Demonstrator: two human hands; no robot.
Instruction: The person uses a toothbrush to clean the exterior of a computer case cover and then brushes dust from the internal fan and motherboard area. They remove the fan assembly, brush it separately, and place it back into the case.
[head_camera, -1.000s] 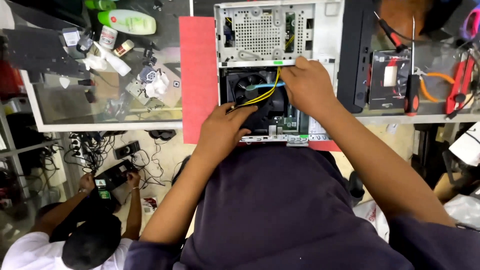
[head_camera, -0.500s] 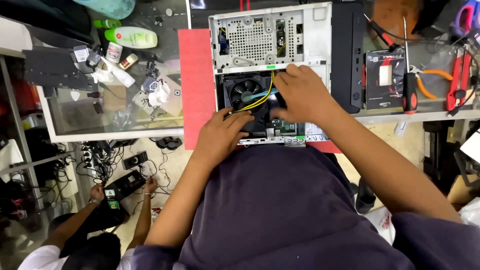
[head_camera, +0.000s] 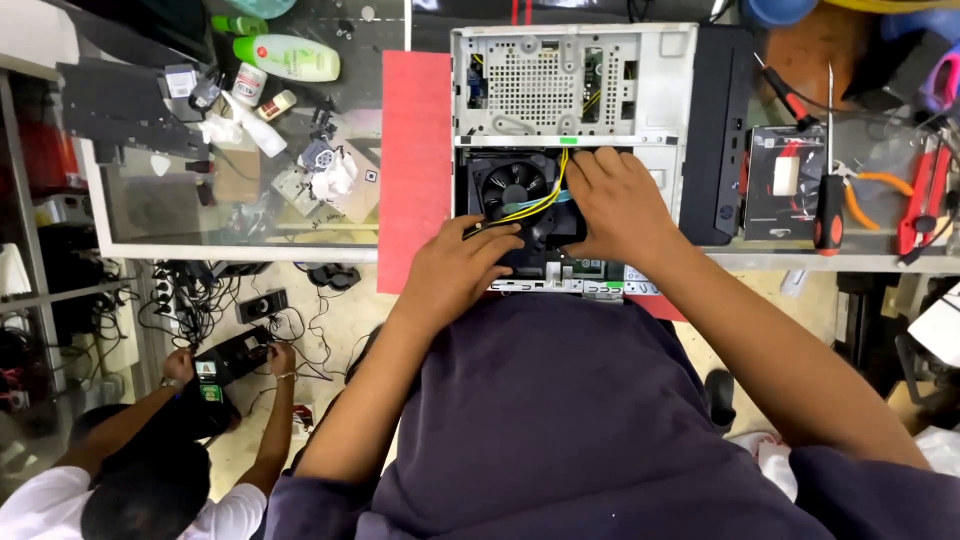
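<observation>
Open desktop PC case (head_camera: 575, 85) lying flat on bench, side panel off, red mat (head_camera: 415, 170) under it at left edge. Black cooling fan (head_camera: 512, 188) in lower bay, yellow/black wire bundle (head_camera: 535, 205) running diagonally across it.

Left hand (head_camera: 455, 275) at fan's lower-left corner, fingers curled and close together, tips (head_camera: 500, 243) touching near end of wire bundle; actual pinch on wire can't tell. Right hand (head_camera: 615, 205) laid over right side of fan, fingers (head_camera: 585, 165) slightly spread, pressing down; what lies under palm hidden.

Handling est.: fan assy light, rigid plastic frame, blades fragile — take by frame corners, not hub or blades. Wires thin, soft, prob. easy to snag; grip at connector, not mid-run.

Right of case: screwdriver (head_camera: 828, 195), orange-handled pliers (head_camera: 880, 195). Left: glass-top table (head_camera: 150, 215) w/ green bottle (head_camera: 285, 57), small clutter. Below left: another person's hands (head_camera: 225, 362) on a small device, floor level, well apart.
</observation>
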